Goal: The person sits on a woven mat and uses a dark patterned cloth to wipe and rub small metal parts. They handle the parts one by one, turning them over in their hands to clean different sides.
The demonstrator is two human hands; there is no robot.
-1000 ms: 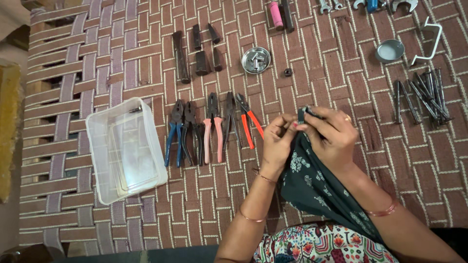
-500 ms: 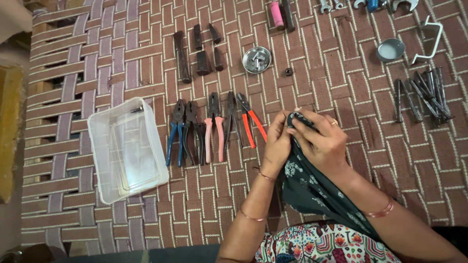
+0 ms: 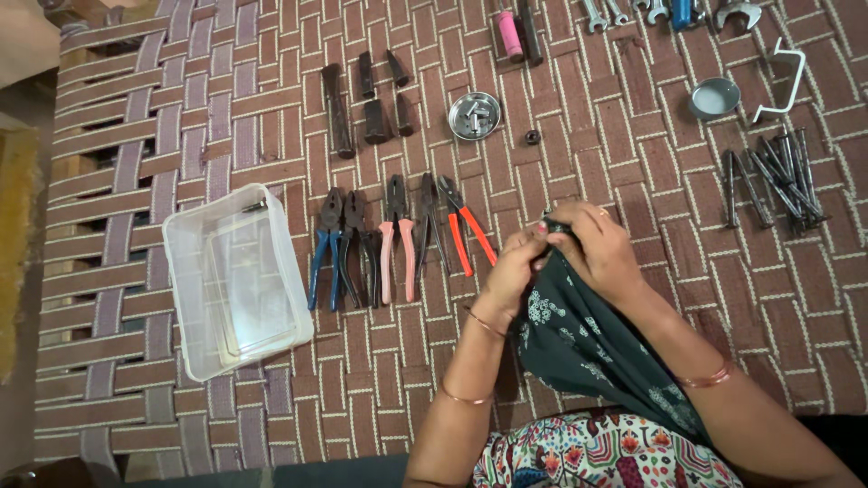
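Dark green patterned cloth (image 3: 579,343) is bunched between both hands over the woven strap bed (image 3: 633,136) — the left hand (image 3: 514,271) pinches its top edge, the right hand (image 3: 597,253) is curled closed around it, just right of the orange-handled pliers (image 3: 468,226).

5 pliers (image 3: 395,239), 1 clear tub (image 3: 237,278), 2 small metal dishes (image 3: 474,115), 1 white bracket (image 3: 779,81).
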